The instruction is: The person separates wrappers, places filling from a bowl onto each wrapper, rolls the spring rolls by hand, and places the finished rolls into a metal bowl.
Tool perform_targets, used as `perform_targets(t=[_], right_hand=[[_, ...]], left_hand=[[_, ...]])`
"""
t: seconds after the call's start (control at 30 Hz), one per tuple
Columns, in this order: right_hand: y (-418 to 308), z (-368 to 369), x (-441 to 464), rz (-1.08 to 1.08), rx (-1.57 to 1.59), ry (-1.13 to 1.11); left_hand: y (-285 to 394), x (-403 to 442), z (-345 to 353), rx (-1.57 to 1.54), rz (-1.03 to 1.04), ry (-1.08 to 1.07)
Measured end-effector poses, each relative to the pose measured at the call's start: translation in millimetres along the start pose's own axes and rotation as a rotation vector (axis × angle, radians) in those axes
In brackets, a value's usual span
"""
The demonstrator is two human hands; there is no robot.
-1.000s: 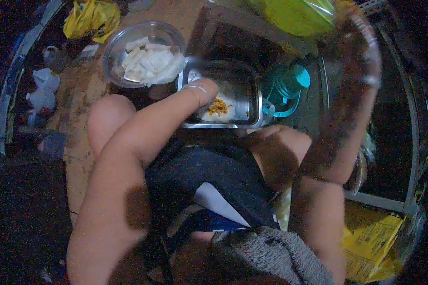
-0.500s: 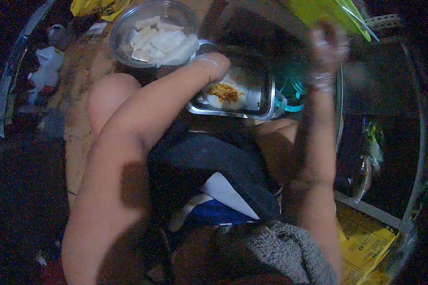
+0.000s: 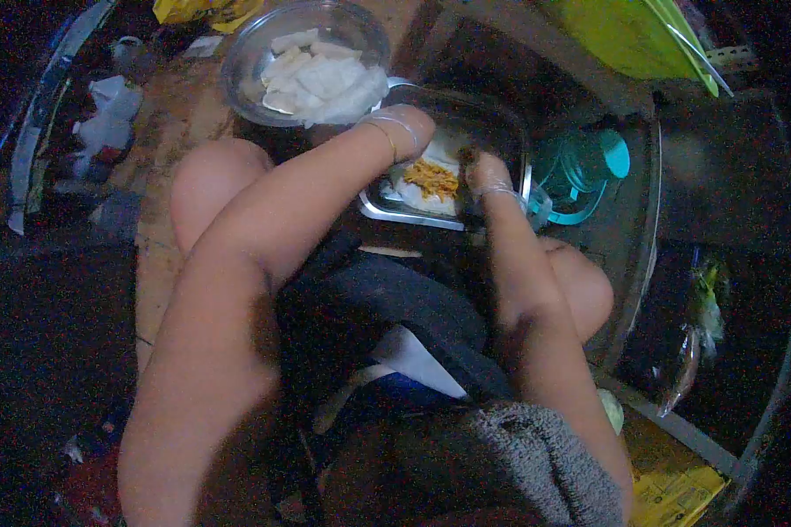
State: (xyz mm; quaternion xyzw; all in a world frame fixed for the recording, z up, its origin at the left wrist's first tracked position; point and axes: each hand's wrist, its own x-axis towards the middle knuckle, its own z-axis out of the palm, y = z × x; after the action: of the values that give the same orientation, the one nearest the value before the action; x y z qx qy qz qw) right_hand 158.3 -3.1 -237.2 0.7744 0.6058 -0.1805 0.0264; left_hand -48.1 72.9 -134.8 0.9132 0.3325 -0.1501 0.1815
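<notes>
A metal-rimmed tray (image 3: pixel 409 217) lies between my knees. In it is a whitish sheet (image 3: pixel 422 198), perhaps a wrapper, topped by a small heap of orange-brown shredded filling (image 3: pixel 432 180). My left hand (image 3: pixel 404 128), in a clear plastic glove, reaches over the tray's left side, its fingers hidden from me. At the filling's right side is my right hand (image 3: pixel 490 176), also gloved, pointing down into the tray. Its fingertips are dark, and I cannot make out whether they hold anything. Beyond the left hand, a clear round bowl (image 3: pixel 242 92) contains white rolls and a pale, folded mass.
A teal plastic container (image 3: pixel 617 155) stands right of the tray. Farther back hangs or leans a yellow-green sheet-like thing (image 3: pixel 620 39). Bagged greens (image 3: pixel 710 285) lie at the right, above a yellow package (image 3: pixel 681 483). White crumpled plastic (image 3: pixel 110 110) is at the left.
My right hand has come down from the upper right, by the yellow-green thing, to the filling in the tray. My left hand stays over the tray. The view has shifted slightly.
</notes>
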Motion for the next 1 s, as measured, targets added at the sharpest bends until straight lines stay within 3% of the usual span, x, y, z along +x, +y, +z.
perform_targets(t=[0.3, 0.4, 0.5, 0.6, 0.7, 0.8, 1.0], right_hand=[[-15.8, -20.4, 12.0, 0.103, -0.041, -0.156], [1.6, -14.3, 32.5, 0.040, 0.135, -0.068], [20.8, -33.5, 33.2, 0.136, 0.291, 0.123], [88.7, 20.7, 83.3, -0.032, 0.208, 0.234], [92.2, 61.3, 90.8, -0.180, 0.110, 0.427], [42.0, 11.7, 50.1, 0.133, 0.244, 0.066], [45.0, 13.4, 61.4, 0.082, 0.166, 0.031]], left_hand=[[-3.6, 33.8, 18.3, 0.018, -0.009, 0.036], [-3.8, 41.7, 20.8, 0.013, -0.044, 0.046], [-0.8, 37.7, 14.1, 0.022, -0.030, 0.036], [-1.7, 34.8, 21.1, 0.030, 0.002, 0.032], [6.3, 22.7, 11.9, 0.044, 0.003, 0.003], [6.8, 27.9, 13.8, 0.034, 0.009, 0.008], [6.2, 38.0, 20.4, -0.007, -0.021, 0.032]])
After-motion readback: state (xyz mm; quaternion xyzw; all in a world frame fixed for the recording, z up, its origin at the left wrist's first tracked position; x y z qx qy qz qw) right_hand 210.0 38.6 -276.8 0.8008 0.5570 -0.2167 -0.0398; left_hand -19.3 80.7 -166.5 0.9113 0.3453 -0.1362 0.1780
